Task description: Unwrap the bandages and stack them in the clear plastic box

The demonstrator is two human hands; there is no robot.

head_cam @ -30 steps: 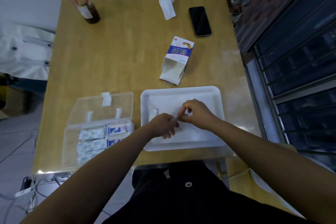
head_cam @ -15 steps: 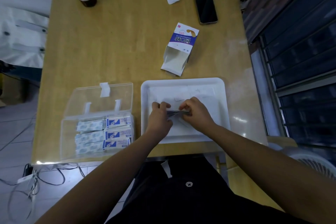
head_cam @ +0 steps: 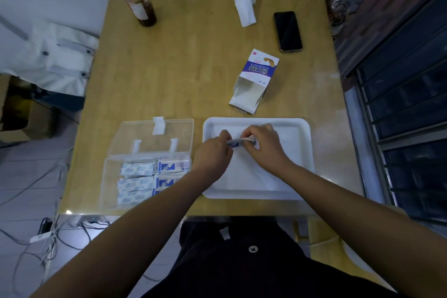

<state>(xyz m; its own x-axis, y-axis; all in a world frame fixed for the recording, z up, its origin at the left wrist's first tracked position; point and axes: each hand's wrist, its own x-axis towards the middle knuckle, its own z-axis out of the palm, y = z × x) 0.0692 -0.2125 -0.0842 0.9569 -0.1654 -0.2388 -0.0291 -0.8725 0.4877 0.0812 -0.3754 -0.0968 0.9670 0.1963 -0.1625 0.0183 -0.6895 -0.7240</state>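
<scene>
- The left hand (head_cam: 213, 155) and the right hand (head_cam: 264, 145) meet over the white tray (head_cam: 294, 167), both curled, each pinching one end of a thin bunch of bandages (head_cam: 238, 142)
- The bunch is held edge-on between the fingertips, above the far half of the tray; whether it touches the tray floor cannot be told
- The clear plastic box (head_cam: 109, 189) stands just left of the tray at the near edge of the wooden table (head_cam: 183, 68), its lid (head_cam: 145, 132) folded open and lying flat behind it
- Inside the box, wrapped bandages (head_cam: 139, 170) lie in rows, white and blue, filling most of the floor; the left forearm covers the box's near right corner
- The bandage carton (head_cam: 256, 77) lies on its side beyond the tray, open end toward the person
- Farther back are a dark phone (head_cam: 287, 31), a crumpled tissue (head_cam: 243, 6) and a glass (head_cam: 142, 8) with a red straw, all well apart from the hands
</scene>
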